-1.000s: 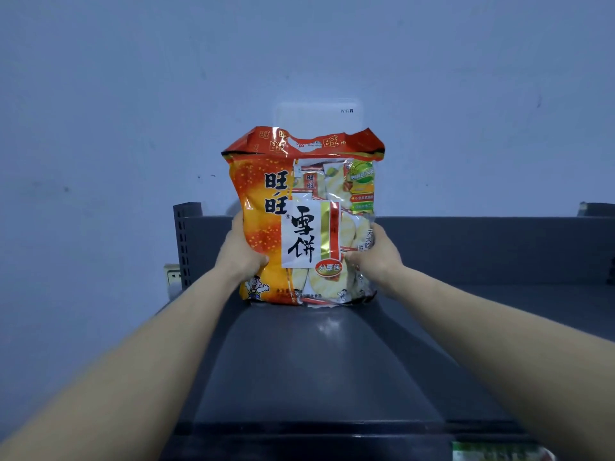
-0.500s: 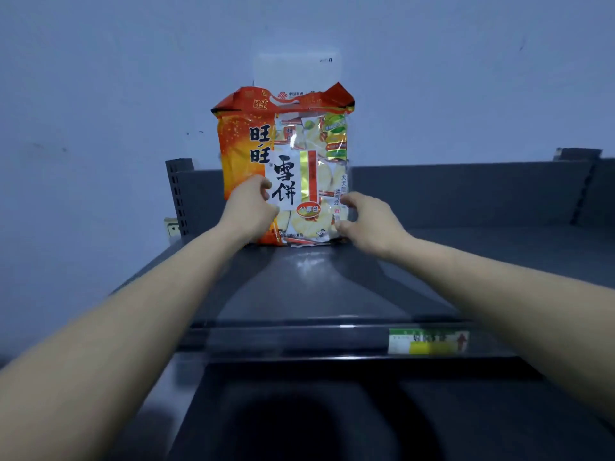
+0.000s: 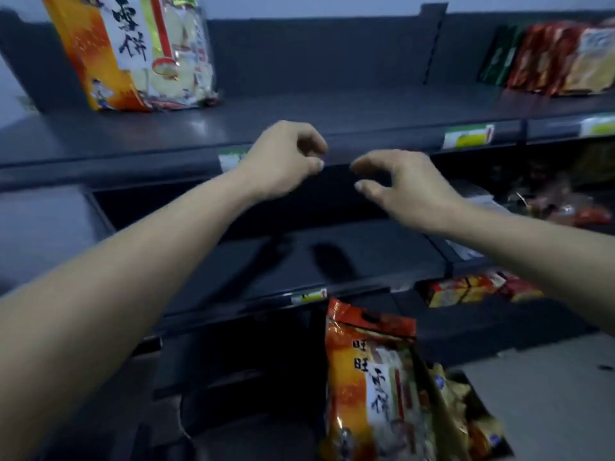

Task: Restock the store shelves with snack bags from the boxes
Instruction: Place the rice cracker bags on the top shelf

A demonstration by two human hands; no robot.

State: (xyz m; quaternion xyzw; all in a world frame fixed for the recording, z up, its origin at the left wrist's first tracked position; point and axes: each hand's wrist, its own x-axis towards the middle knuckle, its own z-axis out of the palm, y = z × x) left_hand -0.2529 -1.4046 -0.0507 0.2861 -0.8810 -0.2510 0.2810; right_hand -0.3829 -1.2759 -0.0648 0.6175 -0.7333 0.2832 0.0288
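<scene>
- Two hands hover in the head view, in front of the top shelf's [image 3: 349,108] front edge. The left hand [image 3: 283,158] and right hand [image 3: 406,188] are near each other but not touching. Both have loosely curled fingers and hold nothing.
- One snack bag [image 3: 133,51] stands upright at the top shelf's far left, against the back panel. It is above and to the left of the left hand and well apart from both hands.
- Most of the top shelf to the right of that bag is bare, as far as the upright post [image 3: 432,44]. Beyond the post lie red and yellow packets [image 3: 559,58].
- Price labels [image 3: 467,136] sit on the shelf's front lip.
- Below the hands, the middle shelf [image 3: 332,254] shows a wide bare surface. Small red and yellow cartons [image 3: 466,289] sit under its right end.
- A second snack bag [image 3: 372,387] stands low in the view beneath the right forearm, beside crumpled packets [image 3: 459,404].
</scene>
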